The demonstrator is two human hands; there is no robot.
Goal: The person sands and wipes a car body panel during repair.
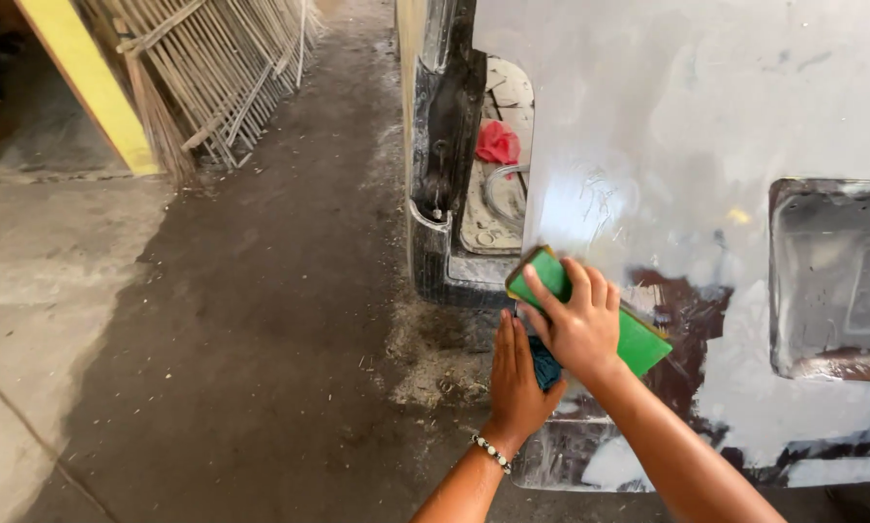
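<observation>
Right hand (578, 324) spread flat over a green block (638, 339), pressing it to the grey panel (648, 126) near its left edge. Left hand (517, 373) just below, fingers closed on a blue cloth (545, 368) against the panel's lower left.

The sanding block (638, 341) under the right hand (578, 327) is showing bright green with a thin yellow-brown edge. The cloth (545, 369) by the left hand (517, 376) is looking dark blue-green. The bracelet (491, 451) is showing white beads. The vehicle panel (668, 126) is appearing pale grey-white with dark brown patches near its lower edge. A rag (497, 142) inside is glowing red. The floor (261, 320) is looking dark grey, and the beam (86, 77) yellow.
</observation>
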